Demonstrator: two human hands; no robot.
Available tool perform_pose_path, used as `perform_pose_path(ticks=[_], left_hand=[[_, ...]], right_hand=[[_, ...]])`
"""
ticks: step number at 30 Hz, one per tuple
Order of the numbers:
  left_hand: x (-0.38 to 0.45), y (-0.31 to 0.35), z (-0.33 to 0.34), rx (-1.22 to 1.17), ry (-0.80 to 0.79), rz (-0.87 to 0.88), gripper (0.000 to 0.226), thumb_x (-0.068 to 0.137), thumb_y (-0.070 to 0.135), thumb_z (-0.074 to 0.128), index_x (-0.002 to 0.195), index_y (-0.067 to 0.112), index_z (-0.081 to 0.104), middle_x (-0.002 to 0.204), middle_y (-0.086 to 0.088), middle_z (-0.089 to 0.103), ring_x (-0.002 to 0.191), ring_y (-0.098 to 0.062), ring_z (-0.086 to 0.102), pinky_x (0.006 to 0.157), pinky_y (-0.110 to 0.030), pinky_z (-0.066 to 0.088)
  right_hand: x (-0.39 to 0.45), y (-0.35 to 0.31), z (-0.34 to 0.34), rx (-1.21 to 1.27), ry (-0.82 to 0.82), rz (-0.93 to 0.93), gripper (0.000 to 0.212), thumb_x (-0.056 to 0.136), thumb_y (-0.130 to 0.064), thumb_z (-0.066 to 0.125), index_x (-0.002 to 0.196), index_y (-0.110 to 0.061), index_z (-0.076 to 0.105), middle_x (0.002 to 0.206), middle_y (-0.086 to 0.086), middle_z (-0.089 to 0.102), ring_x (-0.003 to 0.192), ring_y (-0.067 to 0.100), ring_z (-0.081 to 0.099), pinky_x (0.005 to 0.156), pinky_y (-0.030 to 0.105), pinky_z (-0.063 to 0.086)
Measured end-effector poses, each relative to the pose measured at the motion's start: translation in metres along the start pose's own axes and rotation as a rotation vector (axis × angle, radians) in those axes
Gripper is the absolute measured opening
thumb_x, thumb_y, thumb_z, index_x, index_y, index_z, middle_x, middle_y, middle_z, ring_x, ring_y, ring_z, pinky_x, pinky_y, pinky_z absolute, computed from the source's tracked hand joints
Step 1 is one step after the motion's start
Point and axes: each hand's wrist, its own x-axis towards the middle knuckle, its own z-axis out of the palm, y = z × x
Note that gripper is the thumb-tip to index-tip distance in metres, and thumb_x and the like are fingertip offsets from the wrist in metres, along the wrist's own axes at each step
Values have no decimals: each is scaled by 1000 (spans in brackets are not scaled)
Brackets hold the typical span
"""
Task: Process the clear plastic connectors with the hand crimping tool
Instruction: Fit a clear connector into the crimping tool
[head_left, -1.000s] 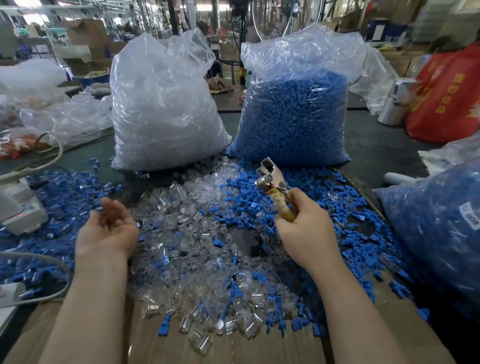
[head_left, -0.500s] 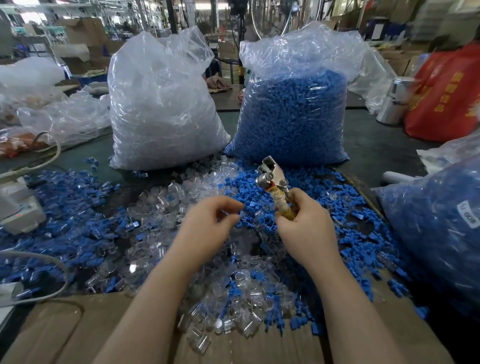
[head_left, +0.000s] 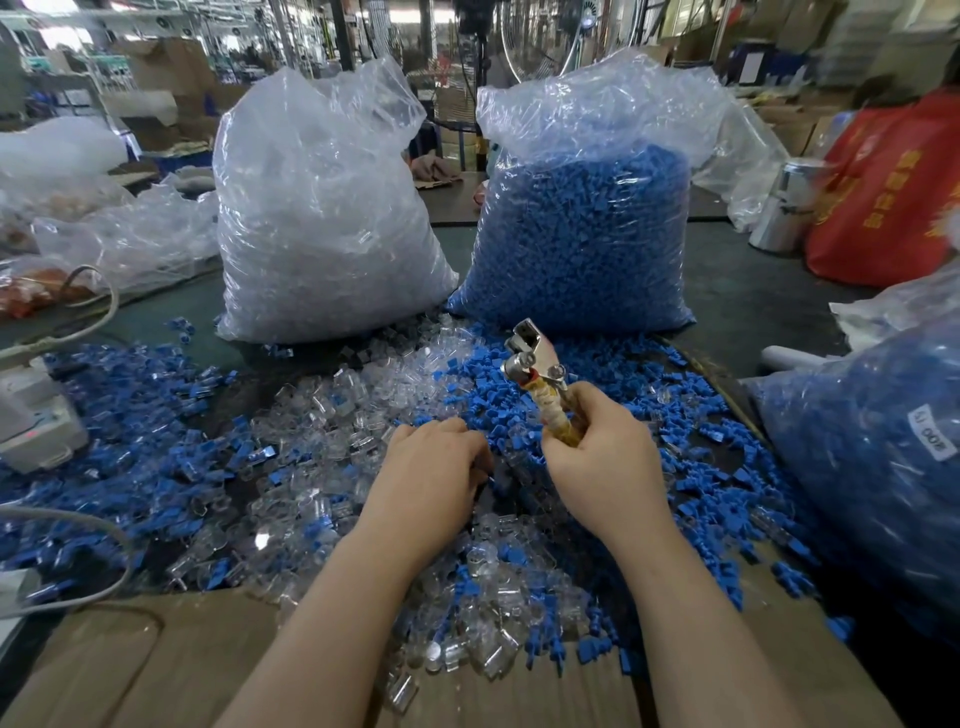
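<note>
My hands meet mid-frame over the connectors (head_left: 322, 467).
My right hand (head_left: 605, 467) grips the crimper (head_left: 535, 371), head tilted up-left; my left hand (head_left: 431, 473) is knuckles-up with fingers curled into the heap, and I cannot tell what it pinches.

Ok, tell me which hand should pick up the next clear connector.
Left. The left hand is already down on the pile of clear connectors, fingers curled into it. The right hand grips the crimping tool, held upright above the pile.
</note>
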Motion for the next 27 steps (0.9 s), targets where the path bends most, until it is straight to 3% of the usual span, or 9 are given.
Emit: perform_pose_path(ticks=[3, 6, 9, 12, 16, 23, 27], left_hand=[[-1, 1, -3, -44, 6, 13, 24, 95, 25, 58, 116, 35, 60, 115, 14, 56, 112, -10, 52, 97, -32, 30], [0, 2, -8, -124, -87, 80, 34, 94, 15, 57, 121, 33, 64, 119, 13, 55, 112, -10, 52, 104, -35, 39], [-1, 2, -12, -198, -167, 86, 36, 91, 8, 54, 117, 29, 68, 112, 13, 54, 100, -7, 55, 91, -24, 49], [-1, 0, -16, -227, -182, 89, 32, 89, 12, 55, 113, 27, 69, 101, 15, 53, 85, 0, 54, 71, -8, 40], [0, 4, -20, -172, -241, 105, 18, 90, 19, 66, 106, 25, 73, 101, 12, 57, 87, -6, 57, 84, -25, 51], [0, 15, -16, 23, -208, 113, 19, 94, 24, 60, 112, 22, 67, 109, 4, 61, 102, -17, 59, 88, -33, 52], [-3, 12, -10, -81, -125, 40, 15, 94, 26, 55, 108, 20, 56, 104, 5, 59, 95, -14, 57, 85, -29, 50]], right_hand=[[0, 0, 1, -4, 4, 3, 26, 83, -26, 62, 69, -32, 41, 57, -7, 47, 53, 11, 43, 48, 30, 25], [0, 0, 1, 2, 6, 7, 25, 83, -26, 62, 69, -31, 42, 57, -7, 48, 54, 12, 44, 47, 31, 27], [0, 1, 1, -3, 3, 1, 25, 83, -27, 62, 70, -32, 41, 58, -6, 48, 55, 14, 45, 48, 32, 28], [0, 1, 1, 1, 5, 4, 24, 83, -27, 62, 70, -31, 43, 59, -6, 49, 56, 15, 47, 49, 32, 29], [0, 0, 2, -2, 3, 10, 23, 83, -27, 62, 71, -31, 43, 59, -6, 50, 56, 15, 47, 49, 32, 29], [0, -1, 3, 14, 2, 17, 22, 83, -26, 62, 70, -30, 44, 59, -6, 50, 56, 14, 47, 48, 32, 28], [0, 0, 4, 44, 1, 17, 19, 84, -28, 63, 71, -28, 48, 61, -5, 54, 59, 16, 51, 50, 34, 36]])
